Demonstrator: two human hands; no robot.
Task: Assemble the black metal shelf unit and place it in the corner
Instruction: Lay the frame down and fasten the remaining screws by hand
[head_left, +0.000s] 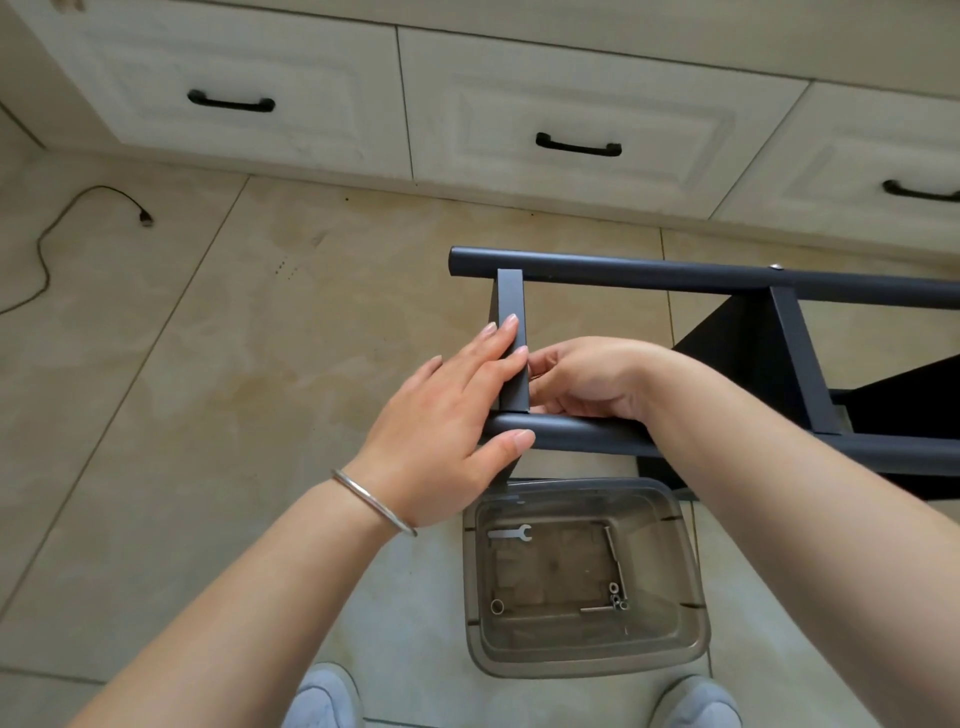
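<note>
Head view: black shelf frame (727, 280) lies on its side on the tiled floor (208, 364) before the cream drawers (571, 104). Left hand (447, 415) rests straight fingers on the end crossbar (511, 312), thumb on the near tube (582, 436). Right hand (587, 379) curls at the crossbar's lower joint; whether it pinches a fastener cannot be told. Judgement: crossbar being fixed to the tube. Keep the bar square and pressed flush, start the fastener by finger, then tighten. Clear tub (691, 623) below holds a flat spanner (511, 533), bolts and nuts. No readable writing or brand anywhere.
</note>
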